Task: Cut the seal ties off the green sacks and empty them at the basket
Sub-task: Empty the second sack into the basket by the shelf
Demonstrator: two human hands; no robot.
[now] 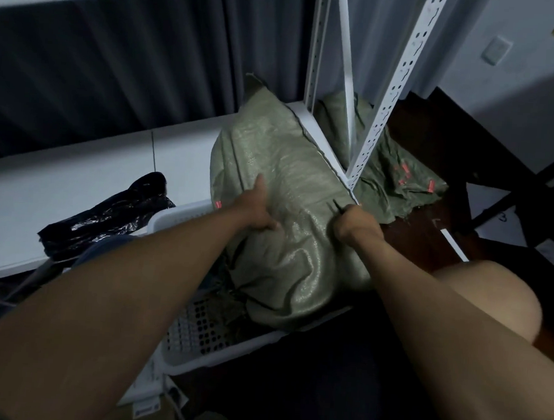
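Note:
A full green woven sack (280, 184) lies tilted from the white shelf board down into the white perforated basket (203, 332). My left hand (258, 208) grips a fold of the sack on its left side, thumb pointing up. My right hand (354, 222) grips the sack's right edge, and a thin dark tool tip (337, 204) sticks out above its fingers. A small red tie (218, 204) shows at the sack's left edge beside the basket rim. The sack's lower end hangs inside the basket.
Flat green sacks with red ties (397, 175) lie on the dark floor behind the white slotted shelf post (382, 109). A black plastic bag (107, 212) sits left of the basket on the white shelf (60, 177). My bare knee (488, 294) is at the right.

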